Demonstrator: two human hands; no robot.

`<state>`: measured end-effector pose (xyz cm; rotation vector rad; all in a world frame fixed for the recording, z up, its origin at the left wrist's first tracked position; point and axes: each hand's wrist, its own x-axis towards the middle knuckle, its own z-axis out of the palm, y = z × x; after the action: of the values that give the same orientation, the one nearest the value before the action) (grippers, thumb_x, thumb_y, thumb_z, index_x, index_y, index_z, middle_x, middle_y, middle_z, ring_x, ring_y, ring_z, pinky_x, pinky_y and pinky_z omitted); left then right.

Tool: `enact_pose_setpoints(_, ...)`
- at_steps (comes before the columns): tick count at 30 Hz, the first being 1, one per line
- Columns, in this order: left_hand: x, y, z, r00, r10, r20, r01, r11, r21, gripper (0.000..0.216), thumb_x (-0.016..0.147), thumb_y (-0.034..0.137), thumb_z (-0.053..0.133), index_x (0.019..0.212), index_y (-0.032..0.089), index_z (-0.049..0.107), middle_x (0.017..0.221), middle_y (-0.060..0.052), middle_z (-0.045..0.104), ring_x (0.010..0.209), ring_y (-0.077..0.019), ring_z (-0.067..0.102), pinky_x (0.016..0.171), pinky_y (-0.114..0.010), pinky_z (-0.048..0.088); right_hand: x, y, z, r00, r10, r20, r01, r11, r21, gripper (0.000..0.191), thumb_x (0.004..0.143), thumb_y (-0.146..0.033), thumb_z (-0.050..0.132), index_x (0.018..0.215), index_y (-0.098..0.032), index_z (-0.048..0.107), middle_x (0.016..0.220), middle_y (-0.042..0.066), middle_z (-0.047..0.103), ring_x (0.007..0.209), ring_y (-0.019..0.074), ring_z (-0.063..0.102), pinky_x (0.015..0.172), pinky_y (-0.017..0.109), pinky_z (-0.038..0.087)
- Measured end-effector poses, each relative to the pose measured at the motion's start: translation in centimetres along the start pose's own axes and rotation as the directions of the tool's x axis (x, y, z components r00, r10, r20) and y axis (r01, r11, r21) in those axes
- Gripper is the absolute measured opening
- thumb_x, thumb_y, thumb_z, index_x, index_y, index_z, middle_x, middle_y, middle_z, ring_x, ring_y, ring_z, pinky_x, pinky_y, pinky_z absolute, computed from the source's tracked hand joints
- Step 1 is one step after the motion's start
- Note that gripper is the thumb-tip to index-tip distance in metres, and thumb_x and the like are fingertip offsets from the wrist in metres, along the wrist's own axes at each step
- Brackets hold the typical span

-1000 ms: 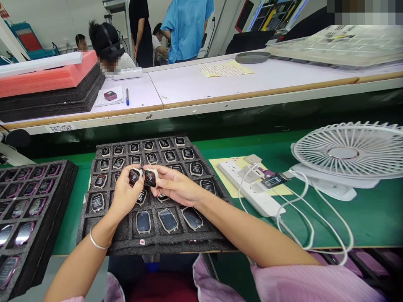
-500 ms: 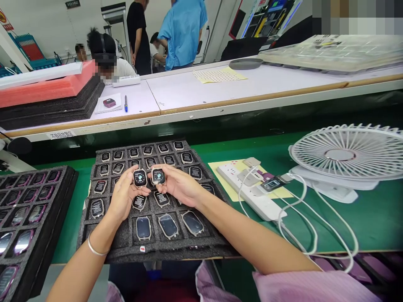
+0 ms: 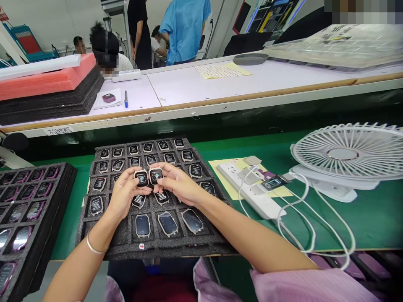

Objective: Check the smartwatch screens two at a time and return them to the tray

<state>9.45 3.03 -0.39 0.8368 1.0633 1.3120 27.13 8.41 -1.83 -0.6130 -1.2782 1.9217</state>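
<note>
My left hand [image 3: 125,191] is closed on a smartwatch body [image 3: 141,178] with a lit watch face, its thumb on the screen's lower left. A second smartwatch body [image 3: 155,175], also lit, is gripped by my right hand [image 3: 178,183], with the thumb at its lower edge. The two watches are held side by side, nearly touching, above a dark foam tray [image 3: 118,247]. Strapless watches fill many of the tray's pockets, several showing white text. In the front row a watch with a dark screen [image 3: 168,222] lies between two similar ones. My hands hide some middle pockets.
Another foam tray [image 3: 47,218] of purple-rimmed watches stands at the left. Right of the middle tray lie a power strip [image 3: 252,193] with white cables [image 3: 311,222] and a white fan [image 3: 343,155]. Behind runs a raised shelf [image 3: 179,90]; several people are beyond it.
Both hands have drawn the two watches closer together. My thumbs have come over onto the watch fronts. The camera view has shifted slightly.
</note>
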Motion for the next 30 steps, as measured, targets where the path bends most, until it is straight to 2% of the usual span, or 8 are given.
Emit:
enact_pose_setpoints(12,-0.14,0.11,0.18,1.0,-0.006,0.009,0.005,0.998,0.067,0.036,0.069,0.02,0.064,0.104,0.018,0.055,0.092,0.0,0.066,0.062,-0.0155,0.072,0.063,-0.029,0.061,0.04,-0.04,0.18,1.0,0.009,-0.017,-0.01,0.998,-0.058,0.031,0.081,-0.019,0.066,0.111,-0.019,0.055,0.08,-0.002,0.063,0.058,0.009,0.061,0.056,0.024,0.049)
enact_pose_setpoints(19,-0.2,-0.04,0.07,1.0,0.016,0.016,-0.017,0.996,0.087,0.036,0.071,0.022,0.068,0.104,0.018,0.056,0.094,0.0,0.065,0.061,-0.0149,0.072,0.065,-0.03,0.062,0.02,0.02,0.15,1.0,-0.014,-0.01,0.013,0.999,-0.048,0.034,0.077,-0.013,0.064,0.109,-0.019,0.056,0.075,-0.004,0.063,0.058,0.0092,0.06,0.057,0.025,0.048)
enact_pose_setpoints(30,-0.15,-0.1,0.1,1.0,0.02,0.005,-0.021,0.995,0.101,0.036,0.07,0.022,0.069,0.103,0.018,0.055,0.097,-0.002,0.065,0.061,-0.015,0.072,0.064,-0.03,0.062,-0.16,-0.2,0.27,1.0,-0.011,0.002,0.011,0.997,-0.07,0.038,0.074,-0.013,0.066,0.109,-0.02,0.055,0.085,-0.002,0.061,0.062,0.0094,0.06,0.06,0.026,0.049)
